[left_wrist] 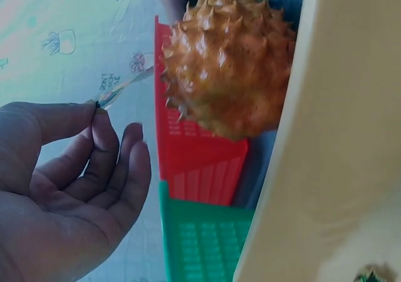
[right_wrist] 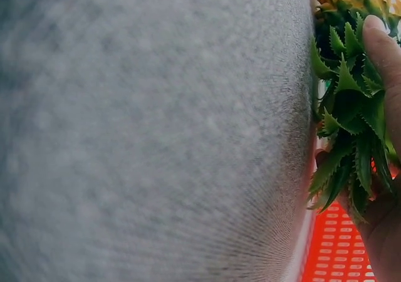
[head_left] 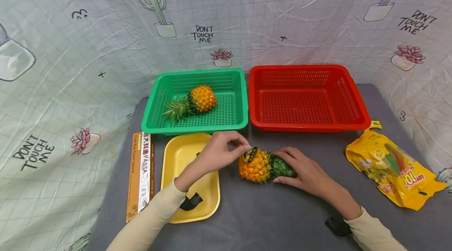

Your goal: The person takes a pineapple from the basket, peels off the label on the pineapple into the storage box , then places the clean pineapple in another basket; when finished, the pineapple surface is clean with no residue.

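Note:
A small orange pineapple (head_left: 255,168) lies on the grey table, its green leafy crown (right_wrist: 354,119) pointing right. My right hand (head_left: 303,170) grips it by this crown, thumb on the near side and fingers on the far side. Between thumb and forefinger, my left hand (head_left: 224,150) pinches the edge of a black-and-yellow label (head_left: 250,154) at the fruit's upper left. Seen from the left wrist, the label (left_wrist: 111,96) is a thin strip held edge-on beside the spiky fruit (left_wrist: 232,62); whether it still touches the skin is hidden.
Behind stand a green basket (head_left: 243,115) holding another pineapple (head_left: 202,99) and a red basket (head_left: 307,128). A yellow tray (head_left: 214,196) lies under my left forearm, beside a pasta box (head_left: 135,176). A yellow bag (head_left: 392,168) lies at the right.

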The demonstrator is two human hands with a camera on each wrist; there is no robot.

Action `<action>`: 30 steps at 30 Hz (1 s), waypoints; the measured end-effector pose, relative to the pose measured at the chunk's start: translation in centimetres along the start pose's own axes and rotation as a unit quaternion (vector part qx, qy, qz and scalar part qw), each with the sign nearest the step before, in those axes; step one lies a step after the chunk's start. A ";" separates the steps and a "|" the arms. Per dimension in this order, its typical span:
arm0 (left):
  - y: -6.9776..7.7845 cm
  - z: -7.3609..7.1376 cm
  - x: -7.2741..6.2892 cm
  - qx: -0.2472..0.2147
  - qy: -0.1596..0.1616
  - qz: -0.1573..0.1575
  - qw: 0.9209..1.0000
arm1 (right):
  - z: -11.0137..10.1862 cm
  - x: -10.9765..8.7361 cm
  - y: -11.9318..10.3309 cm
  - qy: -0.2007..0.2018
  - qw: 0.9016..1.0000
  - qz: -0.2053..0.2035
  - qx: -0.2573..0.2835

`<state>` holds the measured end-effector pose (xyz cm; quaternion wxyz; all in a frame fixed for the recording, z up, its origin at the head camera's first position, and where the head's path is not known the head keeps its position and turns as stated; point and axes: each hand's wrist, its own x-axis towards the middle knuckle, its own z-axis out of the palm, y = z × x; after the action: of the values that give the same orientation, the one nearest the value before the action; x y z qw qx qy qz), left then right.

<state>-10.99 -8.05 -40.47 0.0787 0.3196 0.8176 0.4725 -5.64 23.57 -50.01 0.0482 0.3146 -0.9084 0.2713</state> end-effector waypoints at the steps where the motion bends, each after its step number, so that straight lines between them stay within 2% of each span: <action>1: -0.1 -0.2 -0.1 -0.002 0.002 -0.004 1.000 | 0.0 0.0 0.0 0.000 1.000 0.000 -0.001; 14: -1.2 -2.7 -2.2 -0.017 0.023 -0.029 0.999 | 0.0 0.0 0.1 0.006 1.000 -0.006 -0.008; 18: -1.5 -3.3 -3.0 -0.022 0.021 -0.045 0.999 | 0.0 0.0 0.1 0.005 1.000 -0.005 -0.008; 26: -2.2 -5.1 -4.3 -0.048 -0.008 -0.083 0.995 | 0.0 0.0 0.0 0.004 1.000 0.000 -0.003; 30: -2.8 -6.2 -4.8 -0.050 -0.049 -0.088 0.994 | 0.0 0.1 0.0 0.002 1.000 0.001 -0.001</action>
<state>-11.20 -16.37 -40.28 0.1754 0.2647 0.8132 0.4877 -5.73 23.55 -49.97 0.0499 0.3134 -0.9087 0.2712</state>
